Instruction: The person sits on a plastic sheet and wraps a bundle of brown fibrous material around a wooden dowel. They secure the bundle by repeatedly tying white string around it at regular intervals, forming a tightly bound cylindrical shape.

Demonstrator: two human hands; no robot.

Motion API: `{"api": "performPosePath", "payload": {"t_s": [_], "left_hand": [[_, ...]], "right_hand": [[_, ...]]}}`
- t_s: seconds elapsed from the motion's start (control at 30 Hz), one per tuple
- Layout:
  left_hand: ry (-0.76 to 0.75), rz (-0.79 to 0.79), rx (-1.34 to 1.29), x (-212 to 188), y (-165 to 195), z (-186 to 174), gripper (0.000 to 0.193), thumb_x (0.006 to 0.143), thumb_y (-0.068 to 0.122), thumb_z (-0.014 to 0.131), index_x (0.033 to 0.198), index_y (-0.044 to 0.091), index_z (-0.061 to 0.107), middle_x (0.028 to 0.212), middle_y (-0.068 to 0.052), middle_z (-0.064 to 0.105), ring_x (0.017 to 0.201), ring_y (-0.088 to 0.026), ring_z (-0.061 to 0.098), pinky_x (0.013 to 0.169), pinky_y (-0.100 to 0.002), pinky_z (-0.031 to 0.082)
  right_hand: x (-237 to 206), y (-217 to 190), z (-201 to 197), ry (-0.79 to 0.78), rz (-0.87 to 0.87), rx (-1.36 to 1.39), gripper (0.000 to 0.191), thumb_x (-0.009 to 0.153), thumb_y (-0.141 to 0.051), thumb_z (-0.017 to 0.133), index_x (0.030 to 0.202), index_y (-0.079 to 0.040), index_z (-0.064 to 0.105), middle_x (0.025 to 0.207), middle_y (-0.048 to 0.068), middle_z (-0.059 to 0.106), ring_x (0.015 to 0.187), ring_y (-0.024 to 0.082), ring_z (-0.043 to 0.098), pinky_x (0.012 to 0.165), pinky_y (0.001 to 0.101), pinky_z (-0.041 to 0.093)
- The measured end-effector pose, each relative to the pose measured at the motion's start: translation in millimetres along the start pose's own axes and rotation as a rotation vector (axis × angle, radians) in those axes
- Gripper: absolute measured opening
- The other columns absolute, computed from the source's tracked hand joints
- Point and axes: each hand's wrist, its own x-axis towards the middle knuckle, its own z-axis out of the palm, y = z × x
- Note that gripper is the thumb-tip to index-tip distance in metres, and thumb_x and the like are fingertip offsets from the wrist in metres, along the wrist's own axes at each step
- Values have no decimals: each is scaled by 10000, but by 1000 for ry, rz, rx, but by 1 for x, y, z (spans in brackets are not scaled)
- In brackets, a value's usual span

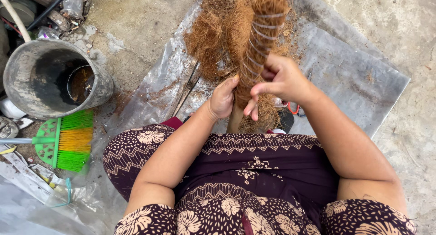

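A stick wrapped in brown coconut fibre [259, 44] stands upright in front of the seated person's knees, bound round and round with pale string [261, 35] in evenly spaced turns. The left hand [223, 98] is closed around the lower part of the fibre roll, thumb up against its side. The right hand [279, 80] is partly closed at the roll's right side, its fingertips pinching at the string or fibre; exactly which cannot be told. Bare wood of the stick [235, 119] shows just below the left hand.

Behind and to the left of the roll lies one loose heap of the same fibre [211, 39], touching it. Both rest on a clear plastic sheet [345, 76] spread over the concrete floor [136, 17], with fibre crumbs scattered across it. Something with orange handles [294, 108], possibly scissors, peeks out under the right wrist, mostly hidden by it.

Well apart on the left stands one grey bucket [27, 67], dirty inside, holding one smaller round tin of dark liquid [81, 83]. Just below the bucket lies one broom with a green head and green and yellow bristles [68, 142]. Crumpled plastic and scraps [27, 171] lie near the broom in the lower left corner.
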Motion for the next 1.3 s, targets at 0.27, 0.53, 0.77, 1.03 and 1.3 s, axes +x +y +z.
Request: {"api": "performPosePath", "payload": {"t_s": [0.27,0.53,0.77,1.03,1.3], "left_hand": [[96,6,162,4,-18,-2,509,1158,454,389,1316,-3,548,754,-93,589,568,-185,567,570,-383,527],[290,294,568,6,-32,6,468,1087,406,423,1361,28,453,1051,-52,590,883,-125,592,793,-266,529],[365,407,625,0,-21,0,492,1136,430,404,1294,-20,523,925,-93,632,745,-143,612,664,-289,539],[275,335,569,0,-5,9,542,1105,462,381,1312,-16,530,887,-106,646,725,-171,639,676,-313,569],[-22,26,184,-1,9,-11,586,1103,509,357,1091,-3,640,713,-91,638,600,-229,639,624,-363,573]], "right_hand": [[-10,-12,18,-13,-107,351,420,819,-113,879,1127,16,623,1002,42,721,894,103,677,739,277,568],[0,-14,8,291,-4,-482,534,723,-387,944,873,2,611,690,141,617,603,229,558,540,349,452],[-7,-21,-3,149,-180,-622,428,948,-339,776,700,-60,566,628,97,547,568,250,545,527,375,422],[-7,-21,-8,88,-220,-501,405,965,-242,760,665,-55,560,592,88,505,529,210,492,508,357,388],[1,11,0,53,-22,-113,506,829,-306,881,762,-29,464,617,9,359,601,103,312,498,299,287]]}}
